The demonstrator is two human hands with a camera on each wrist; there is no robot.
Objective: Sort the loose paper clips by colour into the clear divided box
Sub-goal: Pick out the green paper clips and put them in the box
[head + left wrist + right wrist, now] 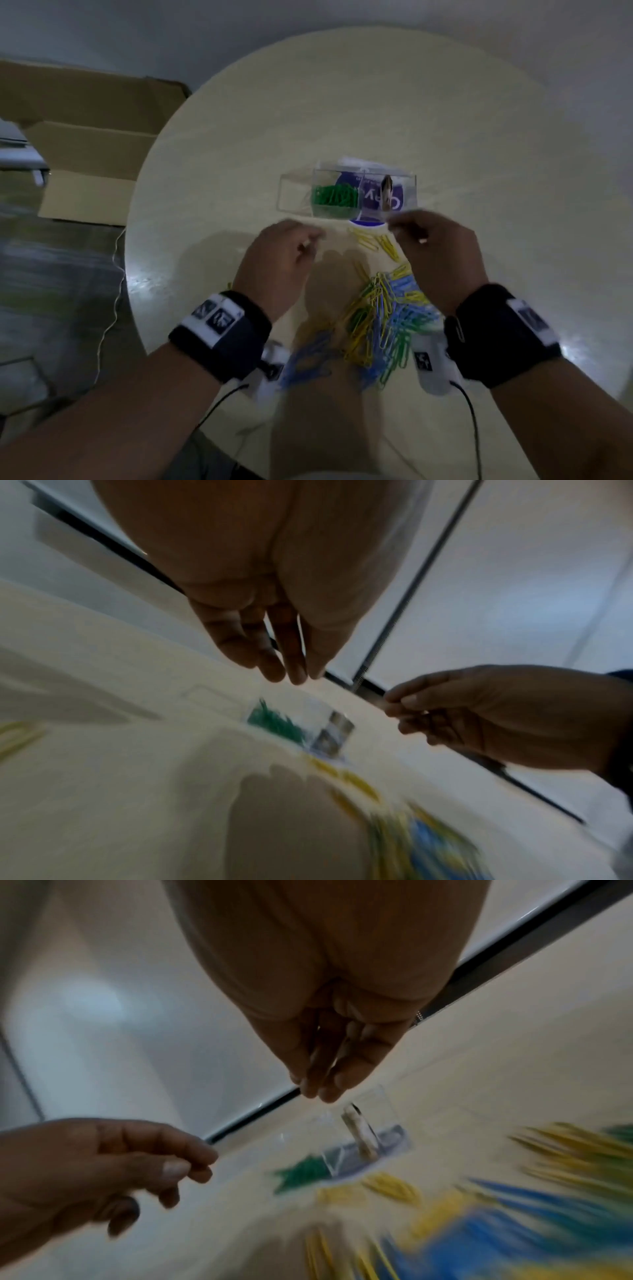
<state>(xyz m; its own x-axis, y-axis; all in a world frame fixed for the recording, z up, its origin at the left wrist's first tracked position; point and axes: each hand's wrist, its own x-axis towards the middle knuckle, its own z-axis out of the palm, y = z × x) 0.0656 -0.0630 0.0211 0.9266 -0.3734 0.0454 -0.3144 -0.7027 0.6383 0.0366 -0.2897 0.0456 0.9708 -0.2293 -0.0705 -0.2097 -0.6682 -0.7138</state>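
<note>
The clear divided box [294,195] stands at the middle of the round table, and one of its compartments holds green clips [334,198]. A small row of yellow clips [376,241] lies just in front of the box. Nearer me is a mixed heap of yellow, green and blue clips [383,318], with blue clips [308,359] to its left. My left hand [317,236] hovers left of the yellow row with its fingertips [291,673] drawn together. My right hand [394,228] is at the box's front edge, thumb pressed on forefinger [400,702]. Blur hides whether either hand holds a clip.
A purple printed label [394,202] shows through the box. An open cardboard carton [89,144] stands on the floor to the left. A thin cable [116,274] hangs beside the table's left edge. The far half of the table [325,113] is bare.
</note>
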